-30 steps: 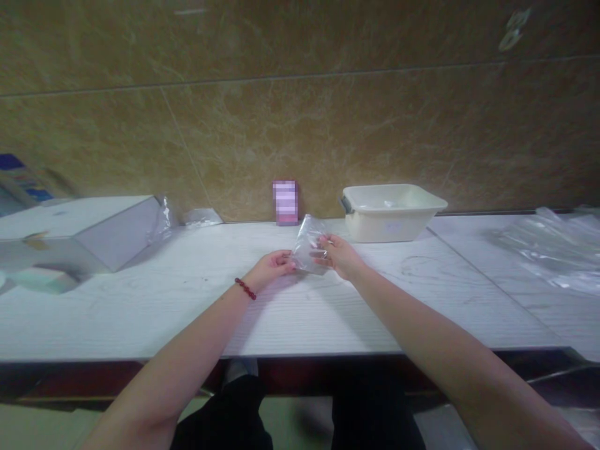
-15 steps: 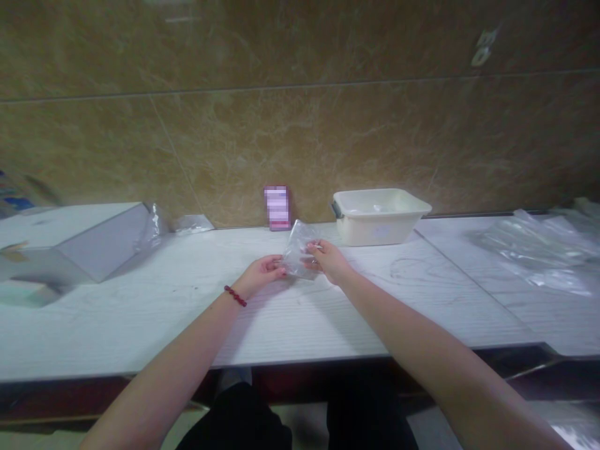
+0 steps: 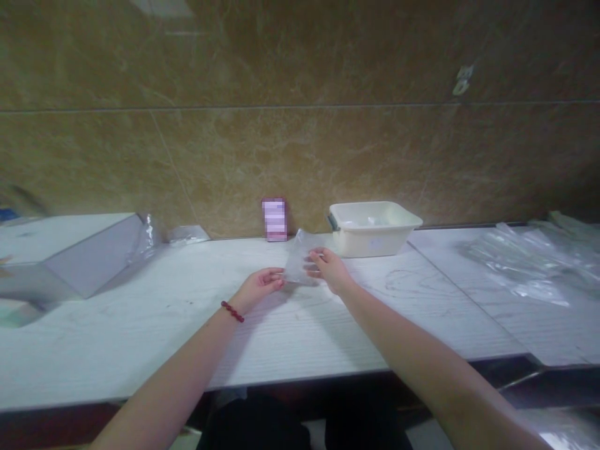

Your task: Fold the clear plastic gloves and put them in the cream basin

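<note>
Clear plastic bag [image 3: 296, 259] held up between my two hands, above pale wood-grain table [image 3: 290, 344]. My right hand [image 3: 329, 270] has bag's right side pinched, thumb near index finger, other fingers spread. My left hand [image 3: 259, 289], half curled, at bag's left edge; I cannot tell whether it grips. Red beaded bracelet [image 3: 232, 311] on left wrist. Behind bag, phone [image 3: 275, 220] leaning on marbled wall [image 3: 234, 156]. Cream tub [image 3: 375, 242] just right. Far right, clear plastic heap [image 3: 520, 259]; far left, white box [image 3: 94, 259].
</note>
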The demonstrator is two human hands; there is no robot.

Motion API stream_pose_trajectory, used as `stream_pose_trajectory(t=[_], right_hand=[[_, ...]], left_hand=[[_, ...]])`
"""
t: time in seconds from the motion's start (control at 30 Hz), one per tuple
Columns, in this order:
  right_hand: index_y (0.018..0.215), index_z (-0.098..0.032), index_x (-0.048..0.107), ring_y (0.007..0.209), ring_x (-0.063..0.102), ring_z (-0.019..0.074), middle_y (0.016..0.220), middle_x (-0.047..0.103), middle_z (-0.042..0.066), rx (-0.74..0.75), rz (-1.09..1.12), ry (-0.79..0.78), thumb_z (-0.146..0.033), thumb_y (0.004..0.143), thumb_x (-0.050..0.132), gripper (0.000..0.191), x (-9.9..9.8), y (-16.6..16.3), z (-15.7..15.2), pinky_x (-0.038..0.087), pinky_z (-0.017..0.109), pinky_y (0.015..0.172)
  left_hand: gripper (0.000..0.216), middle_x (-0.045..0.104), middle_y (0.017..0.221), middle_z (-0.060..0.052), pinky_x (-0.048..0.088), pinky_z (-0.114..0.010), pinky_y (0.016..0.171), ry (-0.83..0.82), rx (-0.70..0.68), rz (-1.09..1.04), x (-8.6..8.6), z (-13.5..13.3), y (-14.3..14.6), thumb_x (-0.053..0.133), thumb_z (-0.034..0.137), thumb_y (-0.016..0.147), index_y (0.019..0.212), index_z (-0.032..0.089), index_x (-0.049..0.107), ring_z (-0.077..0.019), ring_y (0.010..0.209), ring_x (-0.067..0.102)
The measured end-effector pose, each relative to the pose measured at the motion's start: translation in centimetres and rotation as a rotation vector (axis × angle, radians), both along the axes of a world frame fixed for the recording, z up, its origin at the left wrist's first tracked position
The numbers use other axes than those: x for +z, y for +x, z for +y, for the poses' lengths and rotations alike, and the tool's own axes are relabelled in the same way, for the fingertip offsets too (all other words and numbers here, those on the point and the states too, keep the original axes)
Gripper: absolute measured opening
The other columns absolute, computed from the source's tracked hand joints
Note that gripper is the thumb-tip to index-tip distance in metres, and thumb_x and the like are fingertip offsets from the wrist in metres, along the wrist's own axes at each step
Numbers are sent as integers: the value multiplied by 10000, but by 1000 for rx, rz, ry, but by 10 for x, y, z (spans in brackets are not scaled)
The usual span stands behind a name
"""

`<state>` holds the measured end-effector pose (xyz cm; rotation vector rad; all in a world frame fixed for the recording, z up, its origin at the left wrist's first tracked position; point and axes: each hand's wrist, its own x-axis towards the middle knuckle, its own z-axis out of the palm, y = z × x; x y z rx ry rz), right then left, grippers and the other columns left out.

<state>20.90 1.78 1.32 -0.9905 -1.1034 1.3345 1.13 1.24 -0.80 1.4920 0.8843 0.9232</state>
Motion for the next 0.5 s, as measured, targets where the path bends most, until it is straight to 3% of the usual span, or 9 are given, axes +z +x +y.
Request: stream_pose_trajectory(t=[0.2, 0.33, 0.5], right_hand=[[805, -201, 457, 655, 593, 105, 730, 585, -2, -58, -86, 17, -260, 753, 477, 82, 22, 10, 0, 497, 241, 531], [799, -201, 475, 643, 595, 115, 745, 595, 13, -169, -189, 82, -254, 749, 488, 74, 59, 38, 7, 496, 229, 493], [801, -179, 482, 592, 583, 102, 753, 596, 34, -344, -419, 212, -267, 732, 525, 120, 113, 98, 32, 486, 194, 450]], left_hand=[[363, 640, 873, -81, 415, -324, 808, 70, 99, 75, -1, 2, -7, 595, 341, 672, 963, 132, 534, -169, 830, 583], [372, 640, 860, -76, 425, -320, 787, 180, 144, 168, -1, 4, -12, 567, 378, 687, 973, 142, 537, -182, 822, 588], [336, 647, 828, -67, 447, -307, 733, 310, 230, 364, 4, 4, -14, 549, 403, 681, 912, 160, 577, -193, 777, 600]])
